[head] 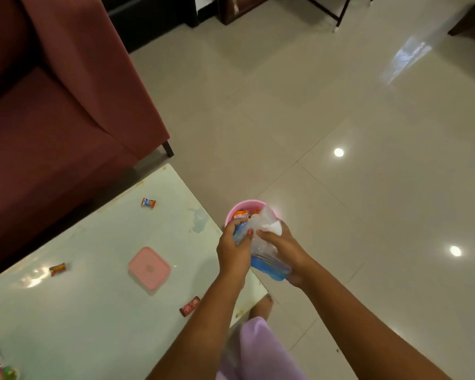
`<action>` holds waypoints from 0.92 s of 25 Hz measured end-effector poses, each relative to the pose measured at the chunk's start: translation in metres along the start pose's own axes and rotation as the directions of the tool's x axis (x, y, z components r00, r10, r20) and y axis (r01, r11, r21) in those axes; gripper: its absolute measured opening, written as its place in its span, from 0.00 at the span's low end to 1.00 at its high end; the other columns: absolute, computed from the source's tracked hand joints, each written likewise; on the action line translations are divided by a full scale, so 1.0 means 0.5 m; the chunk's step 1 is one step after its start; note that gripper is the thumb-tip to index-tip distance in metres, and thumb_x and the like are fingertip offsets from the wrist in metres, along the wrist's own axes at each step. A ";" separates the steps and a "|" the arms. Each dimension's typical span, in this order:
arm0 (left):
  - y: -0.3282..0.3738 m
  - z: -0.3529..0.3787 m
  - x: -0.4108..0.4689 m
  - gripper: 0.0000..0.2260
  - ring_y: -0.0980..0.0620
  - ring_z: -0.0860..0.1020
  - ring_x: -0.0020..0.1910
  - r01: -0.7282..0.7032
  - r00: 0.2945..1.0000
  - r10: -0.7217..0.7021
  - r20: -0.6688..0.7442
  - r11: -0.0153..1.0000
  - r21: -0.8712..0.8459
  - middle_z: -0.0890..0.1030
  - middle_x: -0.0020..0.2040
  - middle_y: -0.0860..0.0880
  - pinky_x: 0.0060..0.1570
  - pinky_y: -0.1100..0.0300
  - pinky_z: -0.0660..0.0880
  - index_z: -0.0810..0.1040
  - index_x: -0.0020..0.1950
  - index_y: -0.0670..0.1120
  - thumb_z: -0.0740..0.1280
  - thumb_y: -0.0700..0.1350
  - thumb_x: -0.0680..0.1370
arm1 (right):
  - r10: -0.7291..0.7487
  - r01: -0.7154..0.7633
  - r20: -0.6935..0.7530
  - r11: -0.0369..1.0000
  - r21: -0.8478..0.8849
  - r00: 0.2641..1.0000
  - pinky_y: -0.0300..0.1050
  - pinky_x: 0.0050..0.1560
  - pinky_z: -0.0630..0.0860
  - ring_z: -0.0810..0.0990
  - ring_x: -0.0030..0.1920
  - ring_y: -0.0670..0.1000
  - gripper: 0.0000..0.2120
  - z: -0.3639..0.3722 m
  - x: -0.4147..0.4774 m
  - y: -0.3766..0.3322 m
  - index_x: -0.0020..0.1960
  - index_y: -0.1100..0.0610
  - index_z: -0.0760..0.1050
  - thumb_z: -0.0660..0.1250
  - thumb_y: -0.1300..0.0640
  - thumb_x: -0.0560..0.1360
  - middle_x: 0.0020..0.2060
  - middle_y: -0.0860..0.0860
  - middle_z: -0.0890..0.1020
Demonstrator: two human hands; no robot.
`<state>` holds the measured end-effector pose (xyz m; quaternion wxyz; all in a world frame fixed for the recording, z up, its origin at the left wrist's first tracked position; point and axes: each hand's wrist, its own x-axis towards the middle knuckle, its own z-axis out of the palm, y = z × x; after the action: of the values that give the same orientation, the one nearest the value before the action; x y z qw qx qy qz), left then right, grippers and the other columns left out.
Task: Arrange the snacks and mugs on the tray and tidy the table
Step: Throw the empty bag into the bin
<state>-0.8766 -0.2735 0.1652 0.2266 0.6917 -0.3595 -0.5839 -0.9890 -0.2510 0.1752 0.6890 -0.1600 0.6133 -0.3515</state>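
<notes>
hands both gripping a blue wrapper [269, 266] over a pink bin [232, 212], left hand [234, 249], right hand [281, 246], candies [148, 202] and pink lid [149, 268] scattered on the counter [99, 319]

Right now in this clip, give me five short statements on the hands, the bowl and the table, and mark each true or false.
1. Both hands hold a blue and clear plastic packet. True: the left hand and right hand grip it together.
2. The pink bowl is empty. False: orange-wrapped snacks show inside it.
3. The pink square lid sits on the bowl. False: it lies flat on the table, apart from the bowl.
4. Loose wrapped candies lie on the table. True: one near the far edge, one to the left, one near the left forearm.
5. The sofa is blue. False: it is dark red.
</notes>
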 end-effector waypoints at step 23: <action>-0.318 0.201 0.510 0.17 0.45 0.74 0.63 -0.214 0.953 -0.130 0.275 0.355 0.910 0.75 0.65 0.45 0.59 0.54 0.72 0.71 0.69 0.46 0.61 0.42 0.79 | -0.087 0.123 0.096 0.403 -0.907 0.992 0.55 0.74 0.49 0.45 0.76 0.61 0.32 -0.197 0.634 0.374 0.77 0.54 0.51 0.59 0.67 0.77 0.77 0.57 0.43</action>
<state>-0.9222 -0.3556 -0.1376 -0.2486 0.5903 -0.6743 -0.3675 -1.0293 -0.3149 -0.1982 0.4784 -0.5521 0.6829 -0.0022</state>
